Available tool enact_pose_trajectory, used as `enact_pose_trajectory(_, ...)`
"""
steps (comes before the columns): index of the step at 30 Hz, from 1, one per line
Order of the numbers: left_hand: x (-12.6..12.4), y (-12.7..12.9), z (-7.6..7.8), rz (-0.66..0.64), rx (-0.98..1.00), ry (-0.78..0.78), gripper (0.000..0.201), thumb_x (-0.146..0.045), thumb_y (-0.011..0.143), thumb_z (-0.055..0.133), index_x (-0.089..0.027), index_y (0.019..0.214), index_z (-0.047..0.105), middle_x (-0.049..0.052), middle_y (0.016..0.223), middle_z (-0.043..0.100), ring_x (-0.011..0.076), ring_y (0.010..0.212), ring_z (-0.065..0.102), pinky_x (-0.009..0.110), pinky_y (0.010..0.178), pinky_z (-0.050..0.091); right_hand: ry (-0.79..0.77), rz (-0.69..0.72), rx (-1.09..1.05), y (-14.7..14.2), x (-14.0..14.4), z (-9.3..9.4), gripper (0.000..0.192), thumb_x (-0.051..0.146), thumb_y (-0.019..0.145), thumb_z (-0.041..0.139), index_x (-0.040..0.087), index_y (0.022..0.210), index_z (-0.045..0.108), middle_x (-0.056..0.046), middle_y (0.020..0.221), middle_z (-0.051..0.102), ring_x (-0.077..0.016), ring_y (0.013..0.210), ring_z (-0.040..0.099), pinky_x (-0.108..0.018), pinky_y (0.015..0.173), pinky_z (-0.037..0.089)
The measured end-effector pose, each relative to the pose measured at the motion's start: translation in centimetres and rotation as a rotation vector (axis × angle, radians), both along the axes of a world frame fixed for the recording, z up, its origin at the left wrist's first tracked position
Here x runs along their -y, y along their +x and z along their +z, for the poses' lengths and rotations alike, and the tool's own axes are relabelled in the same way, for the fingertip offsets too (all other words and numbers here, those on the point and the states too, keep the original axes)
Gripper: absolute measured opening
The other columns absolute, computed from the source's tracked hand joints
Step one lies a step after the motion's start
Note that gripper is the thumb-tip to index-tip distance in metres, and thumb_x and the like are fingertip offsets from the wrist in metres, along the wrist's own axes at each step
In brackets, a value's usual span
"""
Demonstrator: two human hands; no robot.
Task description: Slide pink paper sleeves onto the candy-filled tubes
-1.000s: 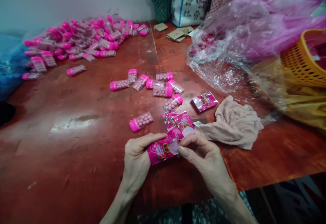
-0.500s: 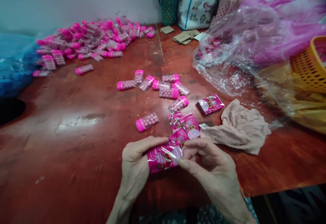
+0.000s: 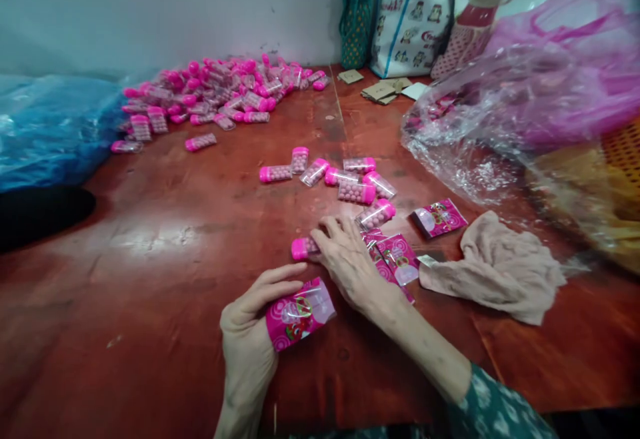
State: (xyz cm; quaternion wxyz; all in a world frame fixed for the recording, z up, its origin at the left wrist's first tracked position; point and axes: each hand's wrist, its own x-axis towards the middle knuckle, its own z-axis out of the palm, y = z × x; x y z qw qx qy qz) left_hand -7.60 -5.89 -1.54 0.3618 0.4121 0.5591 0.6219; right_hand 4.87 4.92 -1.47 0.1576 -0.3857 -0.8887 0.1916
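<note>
My left hand (image 3: 253,329) is closed on a pink printed wrapper (image 3: 300,316), thumb along its upper edge. A clear end of the wrapper points right. My right hand (image 3: 345,259) reaches across to a small clear tube with a pink cap (image 3: 301,248), filled with pink balls. Its fingers are closed over the tube's clear end, hiding much of it. Beneath and right of this hand lie several more flat pink wrappers (image 3: 400,259). Just beyond it rests another capped tube (image 3: 377,214).
Several loose tubes (image 3: 356,191) lie mid-table, with a big pile of tubes (image 3: 210,89) by the wall. A stack of pink wrappers (image 3: 440,218) and a beige cloth (image 3: 495,269) are at right. Plastic bags (image 3: 565,72), cardboard pieces (image 3: 385,90) and a blue bag (image 3: 55,126) surround the area.
My right hand has left the wrapper and moved up and forward onto the tube. My left hand keeps the wrapper, now apart from the others. The view has shifted left.
</note>
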Motion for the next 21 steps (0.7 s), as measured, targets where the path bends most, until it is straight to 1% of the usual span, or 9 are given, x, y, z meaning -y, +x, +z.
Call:
enact_pose_trajectory(2, 0.1, 0.0, 0.0, 0.021, 0.008, 0.002, 0.026, -0.002, 0.067, 0.065, -0.023, 0.082, 0.073, 0.002, 0.094, 0.071, 0.0177, 0.088, 0.063, 0.024, 0.078, 0.05, 0.0, -0.017, -0.011, 0.7, 0.5, -0.3, 0.011, 0.009, 0.086, 0.045, 0.015, 0.086, 0.054, -0.01, 0.093, 0.056, -0.0231, 0.088, 0.047, -0.038, 0.076, 0.042)
enact_pose_trajectory(4, 0.2, 0.0, 0.0, 0.044, 0.042, -0.007, 0.027, -0.002, 0.065, 0.066, -0.022, 0.081, 0.074, 0.001, 0.087, 0.072, 0.0167, 0.082, 0.064, 0.023, 0.074, 0.052, -0.011, -0.042, -0.03, 1.9, 1.1, -0.1, 0.011, 0.009, 0.087, 0.043, 0.015, 0.087, 0.052, -0.007, 0.086, 0.055, -0.0206, 0.08, 0.047, -0.035, 0.071, 0.043)
enact_pose_trajectory(7, 0.4, 0.1, 0.1, 0.085, 0.123, -0.025, 0.026, -0.003, 0.063, 0.067, -0.022, 0.08, 0.074, 0.001, 0.082, 0.072, 0.0156, 0.076, 0.065, 0.021, 0.07, 0.053, -0.027, -0.083, -0.091, 4.0, 2.2, 0.5, 0.016, 0.006, 0.087, 0.04, 0.014, 0.097, 0.05, -0.006, 0.085, 0.054, -0.0188, 0.074, 0.049, -0.032, 0.068, 0.043)
enact_pose_trajectory(8, 0.4, 0.2, 0.1, 0.099, 0.144, -0.03, 0.026, -0.003, 0.062, 0.067, -0.022, 0.078, 0.074, 0.0, 0.08, 0.072, 0.0152, 0.075, 0.065, 0.02, 0.068, 0.053, -0.007, -0.09, -0.103, 4.6, 2.6, 0.7, 0.021, 0.006, 0.087, 0.04, 0.014, 0.104, 0.049, -0.007, 0.088, 0.055, -0.0196, 0.076, 0.05, -0.033, 0.069, 0.044)
enact_pose_trajectory(10, 0.3, 0.3, 0.2, 0.123, 0.171, -0.04, 0.025, -0.004, 0.06, 0.068, -0.022, 0.076, 0.074, 0.0, 0.077, 0.072, 0.0143, 0.072, 0.065, 0.019, 0.065, 0.053, 0.08, -0.089, -0.096, 5.5, 3.3, 1.0, 0.033, 0.004, 0.087, 0.038, 0.009, 0.118, 0.045, -0.011, 0.094, 0.055, -0.0223, 0.081, 0.051, -0.036, 0.072, 0.046)
enact_pose_trajectory(12, 0.1, 0.5, 0.3, 0.144, 0.19, -0.064, 0.024, -0.004, 0.059, 0.069, -0.022, 0.074, 0.075, 0.0, 0.075, 0.072, 0.014, 0.069, 0.065, 0.018, 0.063, 0.053, 0.176, -0.074, -0.061, 5.8, 3.9, 1.2, 0.039, 0.001, 0.086, 0.034, 0.005, 0.125, 0.042, -0.015, 0.094, 0.055, -0.0244, 0.081, 0.051, -0.039, 0.07, 0.048)
enact_pose_trajectory(15, 0.0, 0.7, 0.4, 0.151, 0.21, -0.112, 0.023, -0.006, 0.058, 0.07, -0.022, 0.074, 0.075, 0.0, 0.074, 0.071, 0.0139, 0.068, 0.064, 0.019, 0.062, 0.052, 0.255, -0.045, -0.008, 5.5, 4.7, 1.3, 0.041, 0.0, 0.086, 0.028, 0.001, 0.122, 0.045, -0.016, 0.087, 0.056, -0.0257, 0.079, 0.051, -0.042, 0.067, 0.05)
enact_pose_trajectory(18, -0.1, 0.7, 0.3, 0.123, 0.206, -0.136, 0.022, -0.007, 0.059, 0.071, -0.021, 0.075, 0.075, 0.0, 0.074, 0.07, 0.0138, 0.067, 0.064, 0.019, 0.061, 0.051, 0.272, -0.038, -0.004, 5.2, 5.3, 1.3, 0.042, -0.001, 0.086, 0.025, -0.001, 0.122, 0.046, -0.016, 0.084, 0.056, -0.0268, 0.081, 0.05, -0.044, 0.067, 0.051)
enact_pose_trajectory(21, 0.0, 0.6, 0.2, 0.075, 0.19, -0.175, 0.022, -0.006, 0.059, 0.071, -0.021, 0.075, 0.074, 0.001, 0.074, 0.07, 0.0132, 0.066, 0.062, 0.018, 0.059, 0.05, 0.248, -0.035, -0.039, 5.2, 5.7, 1.2, 0.042, 0.0, 0.086, 0.027, -0.001, 0.125, 0.043, -0.016, 0.087, 0.056, -0.0265, 0.085, 0.05, -0.044, 0.071, 0.05)
